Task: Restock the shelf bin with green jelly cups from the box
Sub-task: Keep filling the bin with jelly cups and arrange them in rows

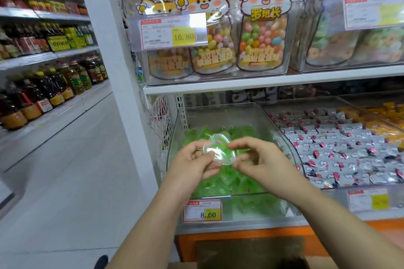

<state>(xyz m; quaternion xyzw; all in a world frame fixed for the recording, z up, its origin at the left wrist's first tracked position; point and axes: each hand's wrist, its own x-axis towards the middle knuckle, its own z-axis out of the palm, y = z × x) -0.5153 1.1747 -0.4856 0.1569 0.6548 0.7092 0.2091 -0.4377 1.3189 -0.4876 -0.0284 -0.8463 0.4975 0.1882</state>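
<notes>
A clear shelf bin (181,120) holds several green jelly cups (227,179). Above the pile, both hands pinch one heart-shaped green jelly cup (220,148) with a clear foil lid. My left hand (192,159) grips its left edge and my right hand (258,157) grips its right edge. The cup hangs over the middle of the bin, lid facing me. At the bottom edge the brown cardboard box (249,251) shows below the shelf; its contents are hidden.
A price tag reading 8.60 (202,211) sits on the bin's front. To the right, a bin of silver wrapped sweets (341,148). Above, a shelf with bags of candy (260,35). A white pillar (113,72) and an aisle with oil bottles (43,89) lie left.
</notes>
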